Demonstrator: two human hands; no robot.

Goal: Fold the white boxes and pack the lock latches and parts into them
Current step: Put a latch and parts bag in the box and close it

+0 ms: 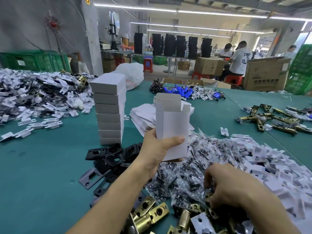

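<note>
Because the box (172, 125) looks like light, thin card that would crush easily, your left grip (157, 149) pinches its lower walls, upright above the surface (42, 166). The brass latches (152, 211) look heavy and stiff; your right grip (224, 188) curls among them, and I cannot tell whether it holds one. One open box; seven in the stack (109, 115).
</note>
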